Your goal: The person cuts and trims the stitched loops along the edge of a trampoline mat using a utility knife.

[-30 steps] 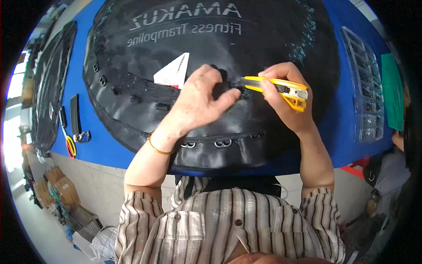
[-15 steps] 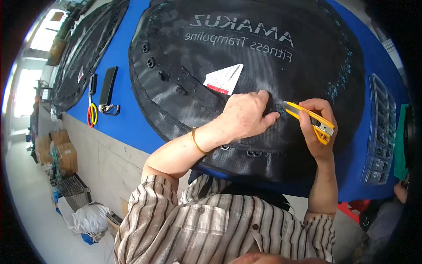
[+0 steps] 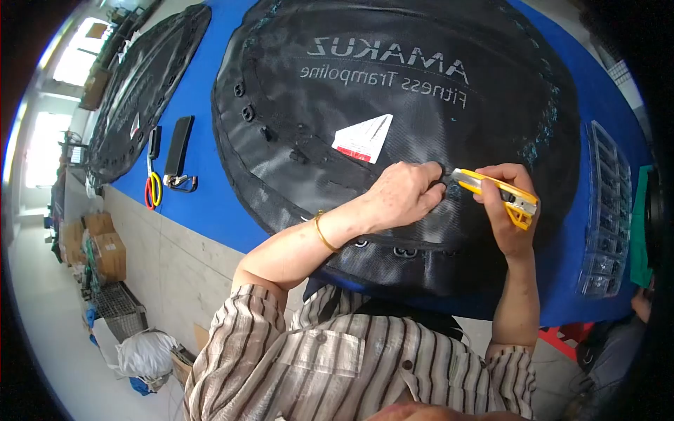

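Note:
A black trampoline mat (image 3: pixel 393 137) lies before me, its "AMAKUZ Fitness Trampoline" lettering showing mirrored. In my right hand (image 3: pixel 511 210) is a yellow utility knife (image 3: pixel 505 196), its front end pointing left toward my other hand. My left hand (image 3: pixel 404 196) rests on the mat with thumb and forefinger closed together just left of the knife; whatever they pinch is too small to make out. A white label with a red strip (image 3: pixel 364 139) is beyond that hand. Dark rings (image 3: pixel 248 112) line the mat's border, and bluish thread bits (image 3: pixel 551 112) dot its right side.
On the blue table (image 3: pixel 200 203) at left lie scissors with red and yellow handles (image 3: pixel 153 188) and a black case with a metal clip (image 3: pixel 178 154). Another black mat (image 3: pixel 144 84) lies farther left. A clear compartment box (image 3: pixel 605 210) sits at right. Part of another person's hand (image 3: pixel 642 306) shows at lower right.
My left thumb and forefinger have closed together. The knife's front end has tilted flatter beside them. The mat and table items appear slightly lower and to the right in view.

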Tool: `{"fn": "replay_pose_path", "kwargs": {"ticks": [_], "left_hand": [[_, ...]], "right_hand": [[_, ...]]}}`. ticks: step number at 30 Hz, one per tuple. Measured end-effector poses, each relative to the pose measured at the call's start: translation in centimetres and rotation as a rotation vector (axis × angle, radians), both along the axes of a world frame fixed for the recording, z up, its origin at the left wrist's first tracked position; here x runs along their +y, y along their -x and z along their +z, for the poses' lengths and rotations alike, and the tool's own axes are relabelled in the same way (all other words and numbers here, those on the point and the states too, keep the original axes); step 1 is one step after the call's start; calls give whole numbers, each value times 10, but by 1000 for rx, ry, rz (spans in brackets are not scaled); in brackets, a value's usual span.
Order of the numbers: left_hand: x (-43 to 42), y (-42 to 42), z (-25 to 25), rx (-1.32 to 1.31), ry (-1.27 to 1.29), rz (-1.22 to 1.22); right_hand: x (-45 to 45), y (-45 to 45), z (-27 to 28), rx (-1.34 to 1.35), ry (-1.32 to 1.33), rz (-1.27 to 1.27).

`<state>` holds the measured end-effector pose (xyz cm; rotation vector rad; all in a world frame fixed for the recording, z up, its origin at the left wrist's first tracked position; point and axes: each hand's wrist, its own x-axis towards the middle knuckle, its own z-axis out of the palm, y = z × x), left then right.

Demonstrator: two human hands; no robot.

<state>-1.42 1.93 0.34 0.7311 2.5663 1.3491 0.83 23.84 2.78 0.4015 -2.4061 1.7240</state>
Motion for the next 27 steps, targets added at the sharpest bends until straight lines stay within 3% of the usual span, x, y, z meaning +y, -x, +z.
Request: {"fn": "replay_pose_path", "kwargs": {"ticks": [2, 6, 10, 13, 27], "left_hand": [[1, 1, -2, -95, -146, 21], [6, 1, 0, -257, -169, 75], [4, 5, 2, -590, -216, 88], [4, 8, 3, -636, -232, 85], [1, 12, 7, -688, -221, 83]], "right_hand": [[0, 0, 4, -9, 8, -32], [0, 3, 5, -63, 14, -57], [2, 2, 2, -86, 43, -73], [6, 4, -3, 69, 10, -43], [5, 5, -12, 3, 48, -17]]}}
